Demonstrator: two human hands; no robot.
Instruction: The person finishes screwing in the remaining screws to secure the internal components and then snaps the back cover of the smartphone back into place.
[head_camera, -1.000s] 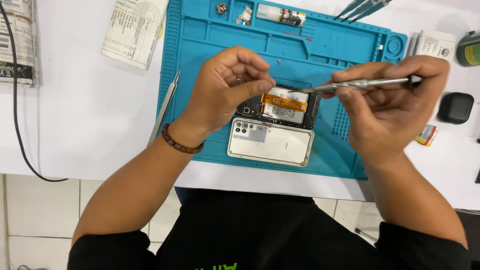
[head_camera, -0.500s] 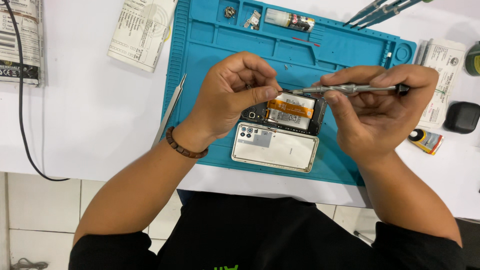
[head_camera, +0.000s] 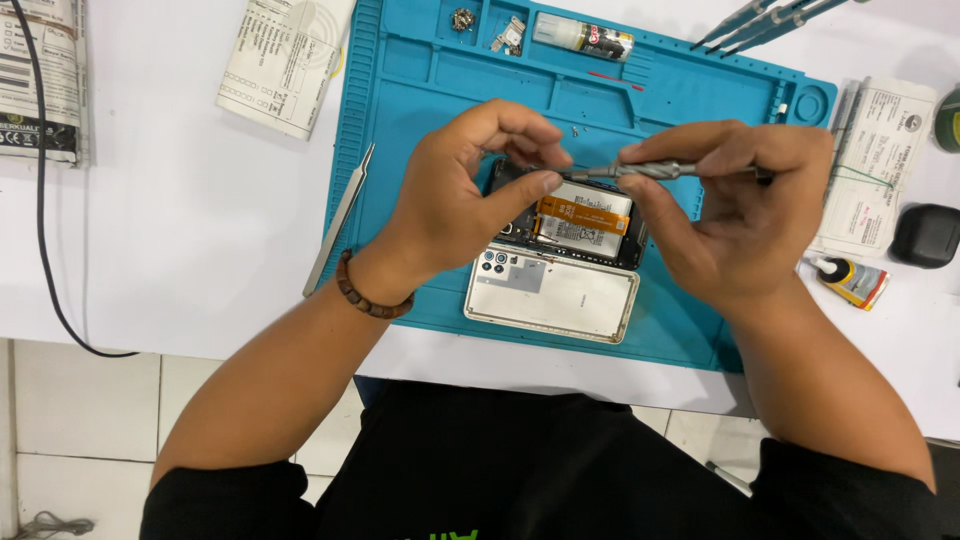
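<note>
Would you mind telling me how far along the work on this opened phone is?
Done: the white back cover is off and lies on the blue mat beside the opened phone, battery and orange flex exposed. Small removed parts sit in the mat's top compartments. In hand: the right hand holds a screwdriver, tip meeting the left hand fingertips above the phone. Left: the phone remains open, cover unfitted.

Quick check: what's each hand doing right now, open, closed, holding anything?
Left hand: fingers curled, pinching at the screwdriver tip above the opened phone.
Right hand: closed, holding the screwdriver.
</note>
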